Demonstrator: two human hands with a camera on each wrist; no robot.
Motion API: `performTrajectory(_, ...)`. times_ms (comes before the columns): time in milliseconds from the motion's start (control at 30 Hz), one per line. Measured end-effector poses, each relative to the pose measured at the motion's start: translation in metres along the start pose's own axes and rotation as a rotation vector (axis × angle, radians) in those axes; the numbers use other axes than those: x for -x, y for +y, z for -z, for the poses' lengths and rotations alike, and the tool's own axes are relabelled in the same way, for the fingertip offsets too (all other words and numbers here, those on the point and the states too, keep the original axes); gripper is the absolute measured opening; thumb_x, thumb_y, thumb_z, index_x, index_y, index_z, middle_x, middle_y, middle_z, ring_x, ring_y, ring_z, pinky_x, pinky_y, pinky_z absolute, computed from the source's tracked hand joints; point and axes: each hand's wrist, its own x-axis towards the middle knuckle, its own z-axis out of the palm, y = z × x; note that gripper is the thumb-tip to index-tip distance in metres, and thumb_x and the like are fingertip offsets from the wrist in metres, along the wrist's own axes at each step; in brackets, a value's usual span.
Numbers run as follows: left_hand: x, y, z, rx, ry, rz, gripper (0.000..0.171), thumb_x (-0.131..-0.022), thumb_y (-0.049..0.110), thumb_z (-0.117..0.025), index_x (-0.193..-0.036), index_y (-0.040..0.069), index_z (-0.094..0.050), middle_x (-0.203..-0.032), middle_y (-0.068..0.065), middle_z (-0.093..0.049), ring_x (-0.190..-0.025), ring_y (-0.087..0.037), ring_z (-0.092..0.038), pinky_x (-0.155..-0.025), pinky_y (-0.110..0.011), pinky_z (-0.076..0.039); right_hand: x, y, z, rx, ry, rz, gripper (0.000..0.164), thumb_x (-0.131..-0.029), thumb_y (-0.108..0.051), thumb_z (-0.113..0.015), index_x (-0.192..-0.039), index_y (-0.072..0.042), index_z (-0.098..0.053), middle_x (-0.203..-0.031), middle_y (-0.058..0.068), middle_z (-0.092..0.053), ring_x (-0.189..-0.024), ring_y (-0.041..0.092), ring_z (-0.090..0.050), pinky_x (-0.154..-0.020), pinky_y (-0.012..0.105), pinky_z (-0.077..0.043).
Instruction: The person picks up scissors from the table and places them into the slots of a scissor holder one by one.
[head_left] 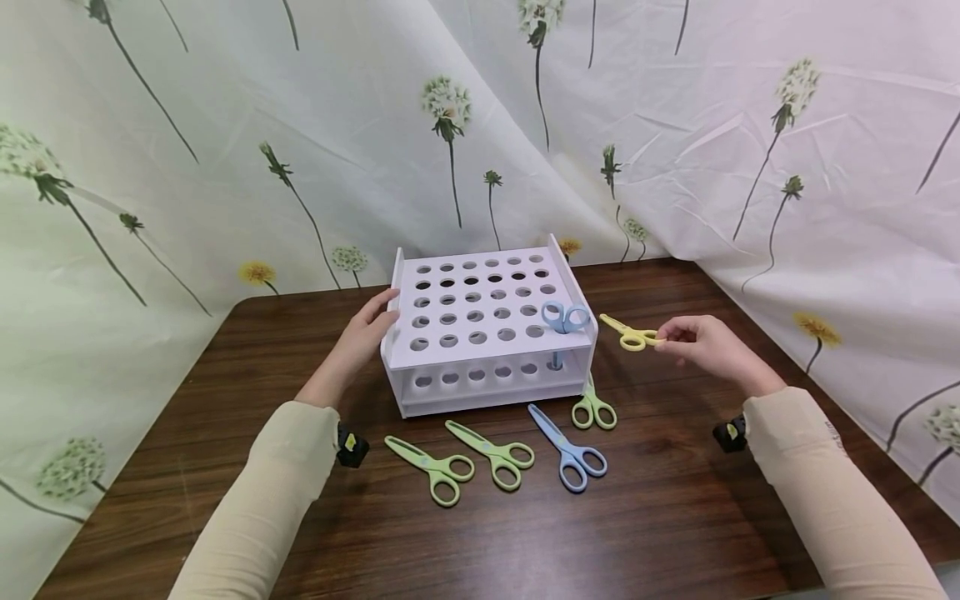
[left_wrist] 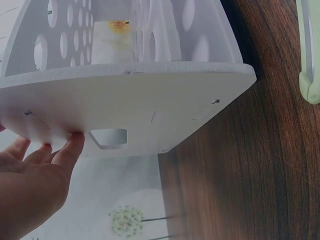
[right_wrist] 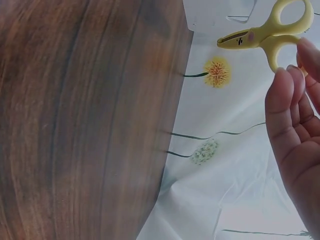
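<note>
My right hand (head_left: pixel 693 342) pinches a handle loop of the yellow scissors (head_left: pixel 633 337), just right of the white rack (head_left: pixel 480 358). In the right wrist view the yellow scissors (right_wrist: pixel 265 37) hang from thumb and fingertips, blades pointing away from the hand. The fingers of my left hand (head_left: pixel 366 321) rest against the rack's left side panel; in the left wrist view the fingertips (left_wrist: pixel 75 142) touch that panel (left_wrist: pixel 165 100). A pair of light blue scissors (head_left: pixel 564 318) stands in the front right hole of the rack, handles up, blades down through the upper shelf.
In front of the rack lie two pairs of green scissors (head_left: pixel 442 471) (head_left: pixel 498 457) and a pair of blue scissors (head_left: pixel 570 454). Another green pair (head_left: pixel 594 410) lies at the rack's front right corner. A flower-print cloth (head_left: pixel 360 167) hangs behind the brown table (head_left: pixel 262 350).
</note>
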Motion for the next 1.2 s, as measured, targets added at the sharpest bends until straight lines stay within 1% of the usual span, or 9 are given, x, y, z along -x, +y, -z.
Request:
performTrajectory(167,-0.001,0.0,0.0,0.008,0.001,0.0,0.051,-0.099,0.028,-0.039,-0.146,0.016,-0.025,-0.148,-0.016,-0.019,-0.123,-0.034,-0.032,-0.098,-0.051,-0.029,-0.001,-0.004,0.004,-0.003,0.047,0.018,0.013,-0.085,-0.011,-0.067,-0.086,0.001,-0.063,-0.074,0.012,-0.058,-0.063,0.023,-0.057,-0.055,0.037,-0.05)
performTrajectory(300,0.0,0.001,-0.001,0.015,0.004,-0.005,0.051,-0.099,0.027,-0.039,-0.146,0.015,-0.025,-0.148,-0.017,-0.02,-0.12,-0.034,-0.035,-0.096,-0.05,-0.031,-0.002,-0.009,0.009,0.017,0.088,0.039,0.013,-0.085,-0.011,-0.067,-0.087,0.001,-0.063,-0.074,0.016,-0.058,-0.058,0.016,-0.055,-0.051,0.034,-0.049)
performTrajectory(467,-0.001,0.0,-0.001,0.015,0.003,-0.007,0.051,-0.099,0.027,-0.039,-0.146,0.015,-0.024,-0.148,-0.017,-0.019,-0.122,-0.034,-0.034,-0.097,-0.05,-0.03,-0.005,-0.017,0.016,0.018,0.119,0.049,0.015,-0.086,-0.011,-0.066,-0.09,0.003,-0.062,-0.076,0.018,-0.057,-0.058,0.017,-0.054,-0.052,0.03,-0.048)
performTrajectory(600,0.0,0.001,-0.001,0.014,-0.002,-0.016,0.052,-0.098,0.028,-0.039,-0.146,0.014,-0.025,-0.148,-0.017,-0.018,-0.124,-0.034,-0.032,-0.098,-0.051,-0.028,-0.007,-0.024,0.02,0.027,0.151,0.056,0.017,-0.086,-0.012,-0.065,-0.091,0.003,-0.062,-0.072,0.012,-0.057,-0.058,0.017,-0.054,-0.052,0.027,-0.047)
performTrajectory(700,0.002,0.003,-0.002,0.013,0.002,-0.026,0.052,-0.098,0.033,-0.041,-0.145,0.016,-0.029,-0.147,-0.019,-0.021,-0.121,-0.034,-0.034,-0.096,-0.049,-0.032,-0.01,-0.029,0.022,0.005,0.173,0.063,0.017,-0.087,-0.012,-0.065,-0.091,0.004,-0.061,-0.07,0.006,-0.056,-0.057,0.012,-0.053,-0.051,0.026,-0.047)
performTrajectory(833,0.004,0.004,-0.002,0.012,0.002,-0.032,0.052,-0.097,0.035,-0.041,-0.145,0.017,-0.029,-0.145,-0.02,-0.022,-0.118,-0.033,-0.037,-0.094,-0.047,-0.034,-0.012,-0.035,0.025,-0.047,0.176,0.06,0.019,-0.088,-0.012,-0.063,-0.093,0.006,-0.059,-0.07,0.007,-0.055,-0.057,0.009,-0.051,-0.052,0.024,-0.048)
performTrajectory(1000,0.002,0.002,-0.001,0.025,0.002,-0.018,0.052,-0.098,0.028,-0.039,-0.146,0.015,-0.025,-0.146,-0.019,-0.022,-0.117,-0.034,-0.037,-0.094,-0.048,-0.033,-0.016,-0.041,0.028,-0.038,0.186,0.068,0.016,-0.089,-0.01,-0.061,-0.095,0.005,-0.058,-0.07,0.007,-0.055,-0.056,0.009,-0.051,-0.052,0.023,-0.047)
performTrajectory(1100,0.001,0.001,-0.001,0.025,0.003,-0.007,0.052,-0.099,0.028,-0.039,-0.147,0.015,-0.024,-0.147,-0.017,-0.02,-0.119,-0.034,-0.036,-0.095,-0.049,-0.032,-0.017,-0.049,0.029,-0.035,0.21,0.09,0.013,-0.089,-0.005,-0.06,-0.094,0.006,-0.059,-0.066,0.007,-0.055,-0.054,0.008,-0.05,-0.05,0.022,-0.045)
performTrajectory(1200,0.002,0.002,0.0,0.02,0.004,0.001,0.051,-0.099,0.028,-0.039,-0.147,0.017,-0.024,-0.148,-0.016,-0.019,-0.12,-0.034,-0.035,-0.095,-0.049,-0.032,-0.015,-0.066,0.03,-0.047,0.239,0.12,0.01,-0.088,-0.002,-0.06,-0.091,0.008,-0.058,-0.062,0.01,-0.054,-0.052,0.008,-0.05,-0.049,0.02,-0.044)
